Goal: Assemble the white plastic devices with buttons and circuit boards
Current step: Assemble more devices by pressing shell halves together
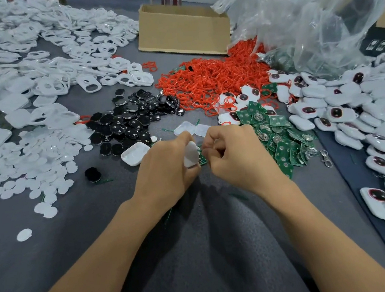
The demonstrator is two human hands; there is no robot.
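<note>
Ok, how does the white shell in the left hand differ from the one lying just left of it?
The held shell stands on edge, gripped by the left hand; the table shell lies flat, hollow side up. The held shell has a green circuit board against it; the table shell looks empty. Both are white plastic.

Centre: circuit board (pixel 202 160), only a green corner showing between white shell (pixel 190 154) and right hand (pixel 234 155), whose grasp cannot be made out. 3 o'clock: heap of finished devices (pixel 377 106), cut by the edge. 2 o'clock: dark box (pixel 384 45), printed symbols illegible.
</note>
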